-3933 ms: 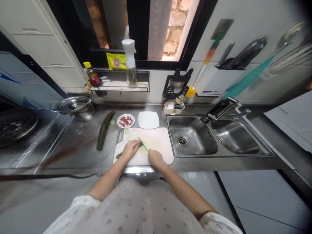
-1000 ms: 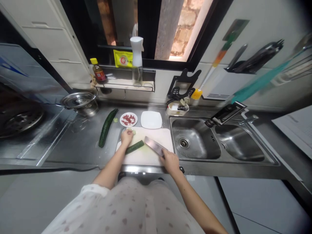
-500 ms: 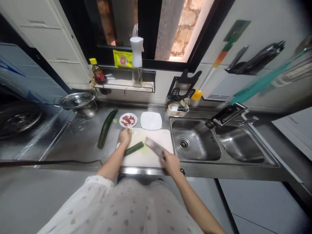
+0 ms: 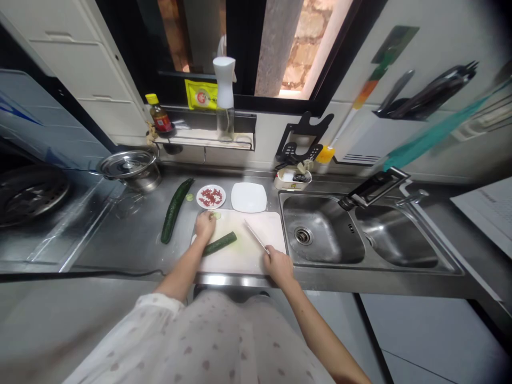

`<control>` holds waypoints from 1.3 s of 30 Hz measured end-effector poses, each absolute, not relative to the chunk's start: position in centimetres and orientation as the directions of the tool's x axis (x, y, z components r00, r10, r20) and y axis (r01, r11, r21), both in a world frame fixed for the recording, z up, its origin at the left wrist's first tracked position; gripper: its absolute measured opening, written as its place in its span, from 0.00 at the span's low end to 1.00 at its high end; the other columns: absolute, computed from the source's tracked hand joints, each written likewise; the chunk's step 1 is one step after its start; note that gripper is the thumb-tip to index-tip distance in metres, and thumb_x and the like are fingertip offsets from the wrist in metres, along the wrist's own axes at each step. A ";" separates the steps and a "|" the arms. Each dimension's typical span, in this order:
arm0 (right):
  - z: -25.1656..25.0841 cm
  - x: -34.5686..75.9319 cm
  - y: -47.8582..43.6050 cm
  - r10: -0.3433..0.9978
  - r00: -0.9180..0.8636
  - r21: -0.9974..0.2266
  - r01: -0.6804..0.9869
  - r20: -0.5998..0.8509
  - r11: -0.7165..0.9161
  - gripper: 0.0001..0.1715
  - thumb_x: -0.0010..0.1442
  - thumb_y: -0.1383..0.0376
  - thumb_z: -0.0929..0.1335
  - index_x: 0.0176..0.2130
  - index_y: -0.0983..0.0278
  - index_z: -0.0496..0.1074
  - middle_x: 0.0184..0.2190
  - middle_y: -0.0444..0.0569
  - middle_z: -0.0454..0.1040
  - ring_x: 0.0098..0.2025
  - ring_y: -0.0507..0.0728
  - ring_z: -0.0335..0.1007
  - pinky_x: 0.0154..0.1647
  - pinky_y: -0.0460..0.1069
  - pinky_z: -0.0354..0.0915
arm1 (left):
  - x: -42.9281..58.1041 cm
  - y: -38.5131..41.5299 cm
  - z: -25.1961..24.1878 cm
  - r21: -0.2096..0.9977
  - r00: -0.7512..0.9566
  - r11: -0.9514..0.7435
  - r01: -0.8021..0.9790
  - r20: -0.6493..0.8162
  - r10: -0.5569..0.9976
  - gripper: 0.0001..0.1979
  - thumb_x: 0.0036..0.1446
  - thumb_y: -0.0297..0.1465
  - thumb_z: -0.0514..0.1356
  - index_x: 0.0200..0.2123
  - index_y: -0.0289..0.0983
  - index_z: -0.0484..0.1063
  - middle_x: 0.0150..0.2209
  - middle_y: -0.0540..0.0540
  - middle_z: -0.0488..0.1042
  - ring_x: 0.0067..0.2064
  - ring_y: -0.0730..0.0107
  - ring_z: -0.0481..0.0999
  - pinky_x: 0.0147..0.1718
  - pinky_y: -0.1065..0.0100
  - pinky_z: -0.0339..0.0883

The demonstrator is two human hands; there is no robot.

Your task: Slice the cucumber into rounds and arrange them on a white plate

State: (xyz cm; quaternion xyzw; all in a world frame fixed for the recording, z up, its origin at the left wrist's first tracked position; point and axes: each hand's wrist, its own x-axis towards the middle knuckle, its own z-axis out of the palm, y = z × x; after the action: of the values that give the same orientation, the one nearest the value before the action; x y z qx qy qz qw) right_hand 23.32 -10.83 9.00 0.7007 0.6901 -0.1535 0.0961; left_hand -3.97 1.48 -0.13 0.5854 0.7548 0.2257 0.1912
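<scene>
pass: gap between cucumber piece (image 4: 221, 243) and knife (image 4: 256, 236) | left block: long cucumber (image 4: 176, 212) | far block: white dish (image 4: 248, 197)

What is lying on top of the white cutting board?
A cucumber piece and at least one pale slice, by the left hand. The right hand holds a knife over the cutting board. The left hand and forearm hide the piece's lower end and whatever lies beneath them.

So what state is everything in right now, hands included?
Left hand: fingers at a pale slice, grip unclear
Right hand: closed around the knife
Knife: held over the cutting board, contact unclear
Cucumber piece: cut, lying on the cutting board
Long cucumber: apparently unsliced, lying on the counter
Round plate: bearing red pieces
Square plate: lying behind the cutting board
Pot: apparently covered
Sauce bottle: upright, capped
</scene>
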 end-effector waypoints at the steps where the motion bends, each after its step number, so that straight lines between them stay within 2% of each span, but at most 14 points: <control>1: 9.0 23.2 -10.8 0.935 0.001 -0.076 0.997 -0.355 -0.030 0.20 0.66 0.62 0.56 0.52 0.60 0.68 0.38 0.52 0.78 0.41 0.57 0.74 0.36 0.47 0.58 | -4.0 1.3 -0.2 0.573 -0.249 0.203 0.794 0.001 0.969 0.15 0.58 0.30 0.54 0.46 0.36 0.74 0.45 0.40 0.76 0.47 0.61 0.73 0.47 0.65 0.62; 5: 9.2 22.9 -10.6 0.923 0.011 -0.079 0.996 -0.385 -0.045 0.19 0.67 0.63 0.55 0.49 0.61 0.68 0.37 0.53 0.78 0.41 0.58 0.74 0.36 0.48 0.58 | -4.1 0.4 -0.2 0.602 -0.259 0.179 0.778 0.048 0.965 0.14 0.56 0.30 0.56 0.44 0.37 0.76 0.42 0.42 0.77 0.45 0.61 0.74 0.46 0.64 0.64; 9: 8.9 22.5 -10.4 0.914 0.034 -0.095 0.992 -0.403 -0.079 0.20 0.67 0.62 0.54 0.51 0.62 0.67 0.37 0.54 0.78 0.40 0.58 0.74 0.36 0.48 0.58 | -3.8 -1.0 -0.2 0.620 -0.215 0.125 0.774 0.072 0.974 0.14 0.55 0.32 0.57 0.43 0.36 0.76 0.40 0.42 0.77 0.44 0.60 0.74 0.46 0.63 0.66; 15: 8.6 21.6 -9.9 0.924 -0.001 -0.154 0.986 -0.382 -0.062 0.20 0.68 0.61 0.54 0.48 0.63 0.69 0.37 0.54 0.77 0.41 0.57 0.74 0.36 0.47 0.57 | -2.4 -3.5 0.5 0.649 -0.050 -0.046 0.759 0.129 0.990 0.12 0.57 0.34 0.57 0.42 0.37 0.76 0.40 0.43 0.77 0.44 0.61 0.74 0.47 0.61 0.65; 21: 9.4 20.3 -9.3 0.906 -0.077 -0.187 0.982 -0.417 -0.002 0.20 0.69 0.60 0.54 0.45 0.64 0.70 0.39 0.54 0.77 0.42 0.57 0.73 0.37 0.47 0.57 | -1.5 -5.4 2.3 0.615 0.154 -0.230 0.754 0.175 0.972 0.12 0.61 0.37 0.55 0.40 0.40 0.77 0.40 0.44 0.76 0.44 0.63 0.73 0.46 0.63 0.65; 33: 10.4 18.3 -8.5 0.878 -0.175 -0.233 0.970 -0.446 0.075 0.20 0.69 0.61 0.55 0.45 0.64 0.70 0.41 0.55 0.77 0.43 0.56 0.73 0.39 0.47 0.59 | -0.9 -6.1 2.1 0.615 0.238 -0.261 0.744 0.121 0.964 0.14 0.63 0.37 0.54 0.45 0.43 0.77 0.41 0.46 0.77 0.45 0.66 0.74 0.46 0.66 0.66; 39: 10.3 18.2 -8.4 0.882 -0.158 -0.227 0.972 -0.443 0.060 0.20 0.68 0.61 0.54 0.47 0.65 0.70 0.41 0.55 0.77 0.44 0.56 0.73 0.39 0.47 0.60 | -1.0 -6.2 2.2 0.633 0.285 -0.305 0.712 0.136 0.949 0.14 0.63 0.37 0.55 0.46 0.42 0.76 0.42 0.46 0.77 0.45 0.66 0.74 0.46 0.66 0.66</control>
State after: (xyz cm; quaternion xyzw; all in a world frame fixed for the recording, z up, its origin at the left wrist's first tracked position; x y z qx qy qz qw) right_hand 18.16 -8.45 10.33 0.6422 0.7220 -0.2402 0.0932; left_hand -1.00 -6.17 2.20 0.7667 0.5414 0.2539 0.2336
